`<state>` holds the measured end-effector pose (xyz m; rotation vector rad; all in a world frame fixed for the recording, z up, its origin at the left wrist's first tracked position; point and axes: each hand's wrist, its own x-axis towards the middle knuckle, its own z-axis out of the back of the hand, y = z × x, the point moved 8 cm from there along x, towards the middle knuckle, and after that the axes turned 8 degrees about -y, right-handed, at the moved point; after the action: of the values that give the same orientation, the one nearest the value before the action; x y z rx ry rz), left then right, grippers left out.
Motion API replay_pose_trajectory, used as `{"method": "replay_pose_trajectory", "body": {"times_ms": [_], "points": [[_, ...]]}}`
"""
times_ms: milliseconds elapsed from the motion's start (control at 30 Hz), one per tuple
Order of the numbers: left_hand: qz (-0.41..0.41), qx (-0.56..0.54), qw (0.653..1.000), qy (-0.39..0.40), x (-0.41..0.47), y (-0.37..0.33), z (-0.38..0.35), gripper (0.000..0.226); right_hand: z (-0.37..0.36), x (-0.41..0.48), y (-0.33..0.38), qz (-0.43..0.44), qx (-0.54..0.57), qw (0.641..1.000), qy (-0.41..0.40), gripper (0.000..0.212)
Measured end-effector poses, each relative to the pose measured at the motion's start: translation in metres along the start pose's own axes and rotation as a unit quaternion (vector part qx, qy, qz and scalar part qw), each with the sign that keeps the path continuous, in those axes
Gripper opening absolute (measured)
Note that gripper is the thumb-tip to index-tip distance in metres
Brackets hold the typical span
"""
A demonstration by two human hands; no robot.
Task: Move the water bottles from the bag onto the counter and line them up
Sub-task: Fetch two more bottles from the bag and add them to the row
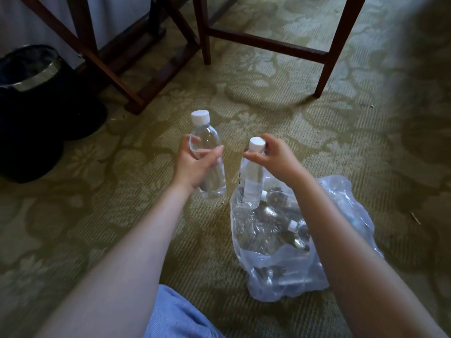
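A single wide-angle camera sits on the person's head and faces forward and steeply down onto the floor [92, 223]. It is near: both forearms run in from 7 and 5 o'clock and meet mid-frame, where the left hand [195, 164] grips a bottle [207, 140] and the right hand [273, 157] pinches a second bottle [252, 181]. The bag [346, 215] lies at 5 o'clock just below them, a knee [175, 315] at 6. Farthest off, a bin [31, 76] shows at 10 and wooden legs [327, 67] at 12 to 1. The right corners blur.
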<state>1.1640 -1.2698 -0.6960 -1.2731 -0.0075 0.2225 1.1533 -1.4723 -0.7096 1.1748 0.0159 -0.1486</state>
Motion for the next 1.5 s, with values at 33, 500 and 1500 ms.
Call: {"method": "replay_pose_trajectory", "body": {"times_ms": [33,500,1500], "points": [[-0.008,-0.017,1.0,-0.007,-0.002,-0.004,-0.002,0.039,0.0,-0.001,0.001,0.001,0.005,1.0,-0.004,0.042],[0.003,-0.035,0.992,-0.117,-0.048,-0.053,0.028,0.02,0.022,-0.027,0.078,-0.019,-0.061,0.991,-0.115,0.037],[0.023,0.05,0.938,-0.342,-0.276,-0.565,0.391,0.04,0.099,-0.209,0.723,0.166,-0.038,0.979,0.113,0.038]]}}
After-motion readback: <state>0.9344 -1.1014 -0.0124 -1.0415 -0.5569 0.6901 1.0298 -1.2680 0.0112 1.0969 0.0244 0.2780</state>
